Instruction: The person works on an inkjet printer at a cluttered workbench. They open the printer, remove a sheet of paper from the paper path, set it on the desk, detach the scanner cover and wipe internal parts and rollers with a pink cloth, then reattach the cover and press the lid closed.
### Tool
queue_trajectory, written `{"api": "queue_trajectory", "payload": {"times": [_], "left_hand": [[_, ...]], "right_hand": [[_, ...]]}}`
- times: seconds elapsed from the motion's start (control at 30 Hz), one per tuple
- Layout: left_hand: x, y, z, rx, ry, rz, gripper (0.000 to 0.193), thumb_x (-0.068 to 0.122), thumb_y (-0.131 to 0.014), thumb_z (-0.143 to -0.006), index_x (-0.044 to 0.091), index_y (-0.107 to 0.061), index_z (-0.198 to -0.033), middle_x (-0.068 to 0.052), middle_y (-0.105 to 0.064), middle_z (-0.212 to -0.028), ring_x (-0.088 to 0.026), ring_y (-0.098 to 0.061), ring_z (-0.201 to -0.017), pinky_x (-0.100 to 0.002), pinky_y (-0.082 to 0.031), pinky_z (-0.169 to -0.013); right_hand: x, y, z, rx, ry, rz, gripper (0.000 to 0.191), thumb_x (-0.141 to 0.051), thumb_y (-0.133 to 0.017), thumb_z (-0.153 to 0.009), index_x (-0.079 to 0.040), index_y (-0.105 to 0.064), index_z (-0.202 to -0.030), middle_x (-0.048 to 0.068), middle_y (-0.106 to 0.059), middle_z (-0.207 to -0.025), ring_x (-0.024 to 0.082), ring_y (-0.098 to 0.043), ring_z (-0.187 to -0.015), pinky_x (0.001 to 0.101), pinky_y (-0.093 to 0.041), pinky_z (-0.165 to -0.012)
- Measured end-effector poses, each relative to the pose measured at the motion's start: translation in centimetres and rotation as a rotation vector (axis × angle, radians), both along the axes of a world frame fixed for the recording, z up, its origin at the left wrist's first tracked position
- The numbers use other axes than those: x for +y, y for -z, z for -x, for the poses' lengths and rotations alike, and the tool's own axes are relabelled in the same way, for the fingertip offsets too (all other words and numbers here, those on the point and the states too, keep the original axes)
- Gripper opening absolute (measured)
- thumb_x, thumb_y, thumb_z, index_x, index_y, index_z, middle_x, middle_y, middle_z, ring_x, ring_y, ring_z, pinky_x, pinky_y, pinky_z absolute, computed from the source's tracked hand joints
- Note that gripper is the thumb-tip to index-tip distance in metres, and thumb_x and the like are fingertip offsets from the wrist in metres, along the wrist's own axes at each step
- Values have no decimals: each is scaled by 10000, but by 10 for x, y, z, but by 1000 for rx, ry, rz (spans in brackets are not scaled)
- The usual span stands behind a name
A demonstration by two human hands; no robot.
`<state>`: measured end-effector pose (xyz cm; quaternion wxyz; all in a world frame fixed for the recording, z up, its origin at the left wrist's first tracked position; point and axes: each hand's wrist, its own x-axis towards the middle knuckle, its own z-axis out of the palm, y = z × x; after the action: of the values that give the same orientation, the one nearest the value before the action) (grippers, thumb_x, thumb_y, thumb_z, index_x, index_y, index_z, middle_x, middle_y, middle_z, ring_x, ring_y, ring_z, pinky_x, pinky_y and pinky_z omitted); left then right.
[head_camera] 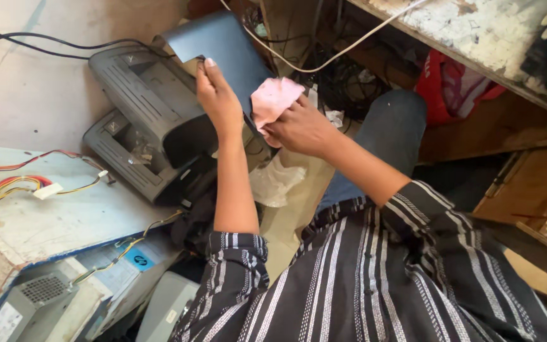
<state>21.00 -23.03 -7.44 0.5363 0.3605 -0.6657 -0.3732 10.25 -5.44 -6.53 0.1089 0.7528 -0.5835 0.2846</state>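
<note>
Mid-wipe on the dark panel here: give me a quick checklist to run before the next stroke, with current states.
1. Left hand grips the dark panel at its edge: ok.
2. Right hand holds the pink cloth: ok.
3. Cloth touching the panel: ok.
4. Panel clear of the grey printer below: cannot tell.
5. White cable clear of the panel: cannot tell, it runs close behind.
6. Panel surface clean: cannot tell.

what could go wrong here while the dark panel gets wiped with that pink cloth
1. The left hand grips the dark panel only at one edge, in mid-air above the grey printer; pressure from the pink cloth under the right hand might twist it loose.
2. A white cable hangs close behind the panel and could snag.
</note>
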Motion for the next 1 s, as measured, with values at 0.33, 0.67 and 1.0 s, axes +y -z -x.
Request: {"api": "queue_trajectory", "payload": {"times": [0.33,0.67,1.0], "left_hand": [[-12,-14,-4,102,-178,-60,338,269,-451,-1124,-16,-524,-959,-44,-426,-728,-169,-390,-669,-373,-373,-610],[-3,3,-6,158,-114,-142,377,302,-436,-1141,-10,-507,-941,-26,-390,-749,-161,-365,-694,-371,-378,-636],[44,-1,26,64,-81,71,351,208,-456,-1143,-36,-477,-891,-144,-435,-699,-248,-393,-626,-423,-368,-610]], "right_hand": [[20,36,10,148,45,55,269,-207,-702,-798,-123,-713,-1054,74,-703,-1184,301,-616,-1162,484,-451,-1030],[26,14,1,-330,76,158,262,-91,-827,-816,-153,-765,-1063,50,-689,-1104,303,-648,-1029,407,-502,-900],[-4,9,10,-612,404,275,884,-256,-947,-646,-99,-464,-1369,172,-530,-1363,376,-555,-1214,437,-491,-973]]}}
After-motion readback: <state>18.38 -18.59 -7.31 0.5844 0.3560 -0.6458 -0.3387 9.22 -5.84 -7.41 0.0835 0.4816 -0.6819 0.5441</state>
